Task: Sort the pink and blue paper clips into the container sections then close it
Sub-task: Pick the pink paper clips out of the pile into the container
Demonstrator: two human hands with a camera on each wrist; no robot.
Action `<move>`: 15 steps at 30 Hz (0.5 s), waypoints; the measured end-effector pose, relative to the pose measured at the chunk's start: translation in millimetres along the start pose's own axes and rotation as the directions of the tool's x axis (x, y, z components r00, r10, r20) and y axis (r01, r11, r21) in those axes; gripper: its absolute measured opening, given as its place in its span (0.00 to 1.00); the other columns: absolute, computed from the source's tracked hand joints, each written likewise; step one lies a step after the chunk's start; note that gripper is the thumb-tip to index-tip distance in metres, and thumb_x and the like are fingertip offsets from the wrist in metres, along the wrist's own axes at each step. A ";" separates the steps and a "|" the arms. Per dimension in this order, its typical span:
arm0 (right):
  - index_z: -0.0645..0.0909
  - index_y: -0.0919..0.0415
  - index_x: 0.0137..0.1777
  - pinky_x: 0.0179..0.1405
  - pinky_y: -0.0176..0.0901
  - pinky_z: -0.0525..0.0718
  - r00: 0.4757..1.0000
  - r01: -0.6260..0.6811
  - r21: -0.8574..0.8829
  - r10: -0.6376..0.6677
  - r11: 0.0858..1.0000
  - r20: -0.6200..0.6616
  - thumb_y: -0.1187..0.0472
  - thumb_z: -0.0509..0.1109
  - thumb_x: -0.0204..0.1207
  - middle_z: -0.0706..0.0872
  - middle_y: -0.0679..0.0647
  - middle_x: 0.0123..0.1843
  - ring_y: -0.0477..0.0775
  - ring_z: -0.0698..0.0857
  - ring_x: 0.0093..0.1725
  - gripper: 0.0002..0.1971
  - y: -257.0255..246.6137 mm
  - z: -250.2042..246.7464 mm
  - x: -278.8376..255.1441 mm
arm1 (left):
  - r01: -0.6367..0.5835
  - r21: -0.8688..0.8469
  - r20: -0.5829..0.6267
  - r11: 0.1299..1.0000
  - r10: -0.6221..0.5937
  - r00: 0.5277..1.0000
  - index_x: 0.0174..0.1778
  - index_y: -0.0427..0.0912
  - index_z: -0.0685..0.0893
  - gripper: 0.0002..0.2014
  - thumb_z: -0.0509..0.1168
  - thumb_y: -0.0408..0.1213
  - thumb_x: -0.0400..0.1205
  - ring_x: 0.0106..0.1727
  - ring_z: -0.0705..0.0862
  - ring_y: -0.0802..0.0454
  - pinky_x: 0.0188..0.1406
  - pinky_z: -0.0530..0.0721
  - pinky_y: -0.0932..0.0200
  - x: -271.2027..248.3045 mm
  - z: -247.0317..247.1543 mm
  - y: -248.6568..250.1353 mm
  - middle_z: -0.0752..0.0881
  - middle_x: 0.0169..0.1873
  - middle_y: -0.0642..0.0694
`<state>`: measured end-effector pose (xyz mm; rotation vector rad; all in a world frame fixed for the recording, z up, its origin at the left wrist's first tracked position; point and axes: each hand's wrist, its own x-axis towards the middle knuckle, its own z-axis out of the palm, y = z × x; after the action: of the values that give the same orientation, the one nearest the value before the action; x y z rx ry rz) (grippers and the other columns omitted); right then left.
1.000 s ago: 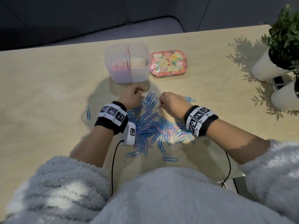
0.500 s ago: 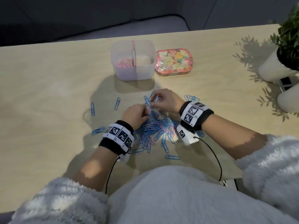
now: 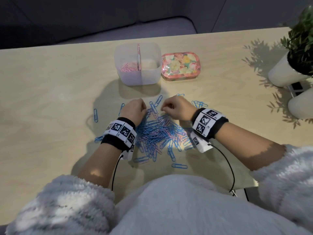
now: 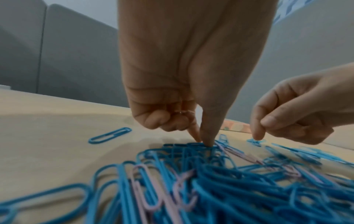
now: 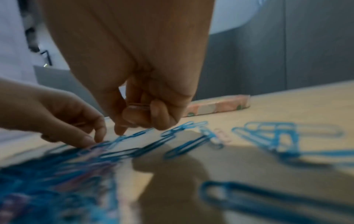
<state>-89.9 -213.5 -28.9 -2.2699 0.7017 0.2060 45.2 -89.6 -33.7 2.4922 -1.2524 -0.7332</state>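
A heap of blue and pink paper clips (image 3: 159,133) lies on the table in front of me. Behind it stands the translucent divided container (image 3: 152,72), with pink clips (image 3: 128,67) in its left section. Its floral lid (image 3: 180,66) lies to its right. My left hand (image 3: 144,110) is at the heap's far edge; in the left wrist view its thumb and index finger (image 4: 204,143) pinch down onto blue clips, the other fingers curled. My right hand (image 3: 163,109) is curled, and its index fingertip (image 5: 120,132) touches a single blue clip (image 5: 114,141).
Stray blue clips lie left of the heap (image 3: 96,115), right of it (image 3: 199,104) and near me (image 3: 179,165). Two white plant pots (image 3: 284,72) stand at the table's right edge. Wrist-camera cables trail toward my lap.
My left hand drew back from the heap's far side, then came forward again. Both hands met over the heap half a second ago and now sit slightly apart at its far edge.
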 end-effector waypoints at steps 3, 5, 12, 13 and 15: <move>0.88 0.63 0.45 0.43 0.40 0.77 1.000 -0.001 0.003 0.001 1.000 0.020 0.66 0.65 0.71 0.89 0.59 0.44 0.55 0.84 0.43 0.09 -9.3 9.8 4.4 | 0.069 -0.007 0.013 0.998 -0.069 0.998 0.48 0.38 0.82 0.07 0.62 0.36 0.81 0.55 0.81 0.39 0.52 0.78 0.50 4.0 -1.5 -7.3 0.85 0.53 0.38; 0.87 0.58 0.49 0.43 0.40 0.73 0.999 0.039 -0.124 -0.035 0.992 0.030 0.65 0.65 0.73 0.85 0.55 0.41 0.58 0.84 0.48 0.10 -14.1 12.4 6.0 | 0.111 -0.017 -0.014 0.994 -0.111 0.994 0.50 0.38 0.81 0.07 0.61 0.36 0.81 0.56 0.81 0.39 0.51 0.77 0.50 3.4 -3.8 -12.0 0.85 0.53 0.38; 0.86 0.52 0.53 0.54 0.48 0.78 0.988 0.134 -0.405 -0.092 0.904 0.121 0.57 0.67 0.76 0.87 0.54 0.58 0.60 0.83 0.60 0.10 -14.4 6.4 1.9 | 0.110 0.007 -0.114 0.994 -0.109 0.988 0.50 0.37 0.81 0.14 0.59 0.44 0.82 0.54 0.81 0.38 0.47 0.75 0.52 -0.1 2.4 3.2 0.85 0.51 0.37; 0.86 0.52 0.53 0.54 0.48 0.78 0.990 0.117 -0.412 -0.074 0.904 0.119 0.57 0.67 0.75 0.86 0.55 0.58 0.61 0.83 0.60 0.10 -13.8 5.1 -0.3 | 0.132 0.032 -0.107 0.991 -0.128 0.986 0.49 0.36 0.80 0.16 0.58 0.47 0.82 0.54 0.82 0.37 0.47 0.76 0.51 1.0 5.1 7.1 0.85 0.51 0.37; 0.86 0.54 0.52 0.52 0.48 0.78 0.993 0.083 -0.437 -0.035 0.896 0.116 0.57 0.67 0.75 0.86 0.57 0.57 0.63 0.83 0.59 0.09 -13.0 3.0 -2.9 | 0.168 0.090 -0.109 0.982 -0.158 0.981 0.51 0.34 0.80 0.19 0.57 0.49 0.82 0.54 0.82 0.36 0.48 0.77 0.49 4.2 9.1 13.1 0.85 0.51 0.36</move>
<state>-85.0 -202.6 -22.2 -2.6835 0.5704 0.4963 33.6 -100.8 -37.0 2.7013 -1.0837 -0.5850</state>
